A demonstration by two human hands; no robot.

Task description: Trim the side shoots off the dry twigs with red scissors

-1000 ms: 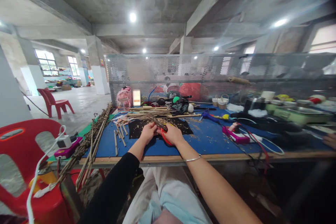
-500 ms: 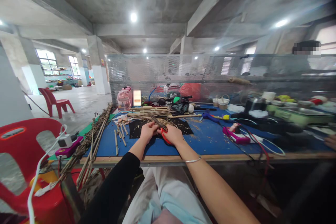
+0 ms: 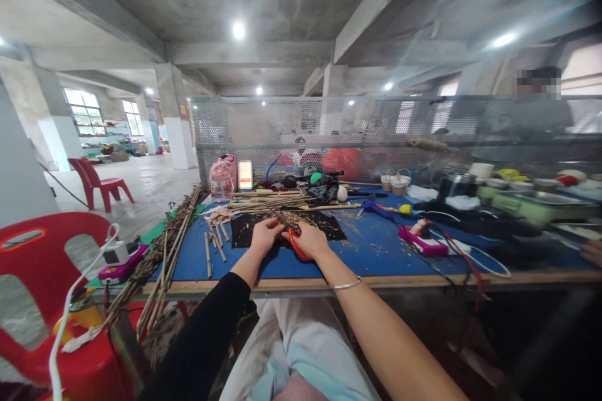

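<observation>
My right hand (image 3: 311, 240) is closed around the red handles of a pair of scissors (image 3: 298, 247). The dark blades point up and away to the left, over a black cloth (image 3: 241, 232) strewn with pale scraps. Close to the blades, my left hand (image 3: 264, 235) has its fingers pinched together; whatever is between them is too small or hidden to name. Several short cut sticks (image 3: 209, 255) lie on the blue table mat to the left. Beyond the cloth is a pile of long thin sticks (image 3: 268, 200).
Long dry stalks (image 3: 172, 244) overhang the table's left edge beside a purple power strip (image 3: 123, 264). Another power strip (image 3: 430, 245) with trailing cables lies right. A pink backpack (image 3: 222, 177) and lit phone (image 3: 245, 175) stand before the mesh screen (image 3: 399, 125). A person (image 3: 531, 119) is behind it.
Both hands and the scissors stay almost in place, with only a slight shift at the blades. Behind the screen at right, the person has moved a little left and shows more.
</observation>
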